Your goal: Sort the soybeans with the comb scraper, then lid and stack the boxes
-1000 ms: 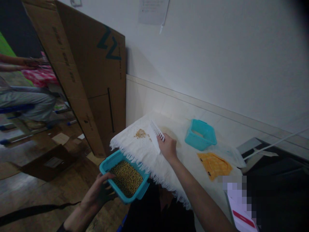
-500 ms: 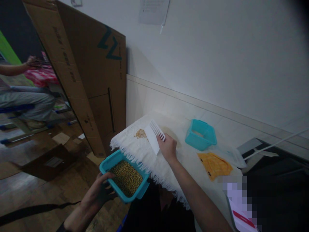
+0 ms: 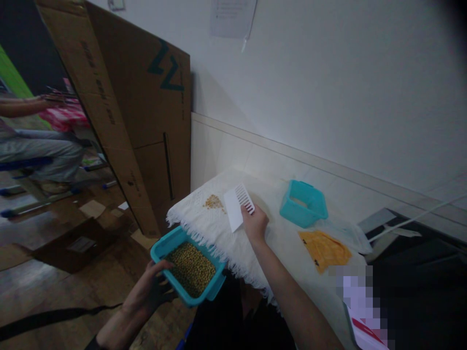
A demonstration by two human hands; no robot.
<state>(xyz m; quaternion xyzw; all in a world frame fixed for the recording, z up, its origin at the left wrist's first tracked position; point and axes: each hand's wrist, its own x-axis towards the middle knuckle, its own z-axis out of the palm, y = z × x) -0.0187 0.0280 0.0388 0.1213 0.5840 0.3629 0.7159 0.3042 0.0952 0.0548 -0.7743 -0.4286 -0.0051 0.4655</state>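
My left hand (image 3: 151,284) grips the outer side of a teal plastic container (image 3: 215,290), thumb over its rim. Soybeans (image 3: 191,267) fill much of it, and it is held just below the fringed edge of the white tablecloth (image 3: 204,231). In my right hand (image 3: 255,221) is a flat white plastic scraper (image 3: 233,209) with a row of slots along one side, held above the cloth. A small patch of yellowish beans or grains (image 3: 213,201) lies on the cloth, left of the scraper and apart from it.
Farther right stand a second teal container (image 3: 302,204), an orange-yellow cloth or pouch (image 3: 324,250) and a clear plastic bag (image 3: 350,233). A tall cardboard box (image 3: 146,121) rises at the left against the white wall (image 3: 328,73). Beyond it sits another person (image 3: 44,150).
My right hand has moved slightly right with the scraper, away from the scattered grains, and the scraper has turned a little. The left hand and its container have stayed put.
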